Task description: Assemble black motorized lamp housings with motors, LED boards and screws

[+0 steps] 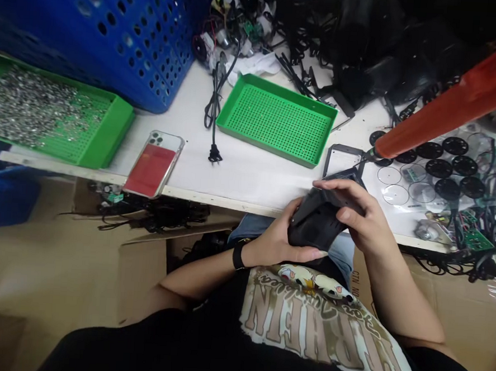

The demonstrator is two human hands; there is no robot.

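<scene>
A black plastic housing [316, 216] is tilted in front of my body at the table's front edge. My left hand [276, 240] wraps round its near left side, with the thumb along the lower edge. Over the far right end lies my right hand [358, 212], its fingers bent across the top and its thumb against the face. The right palm hides part of the housing. Just beyond the housing, a flat black frame [345, 150] lies on the white table. An orange power screwdriver [450, 100] slants in from the right, its tip near that frame.
A green tray [277, 120] sits ahead; another green tray [103, 137] at left holds many small metal screws. Near the front edge lie a phone [154, 166] and a plug cable [215, 102]. A blue basket [126, 44] stands behind. Black discs [451, 167] and circuit boards [476, 230] lie right.
</scene>
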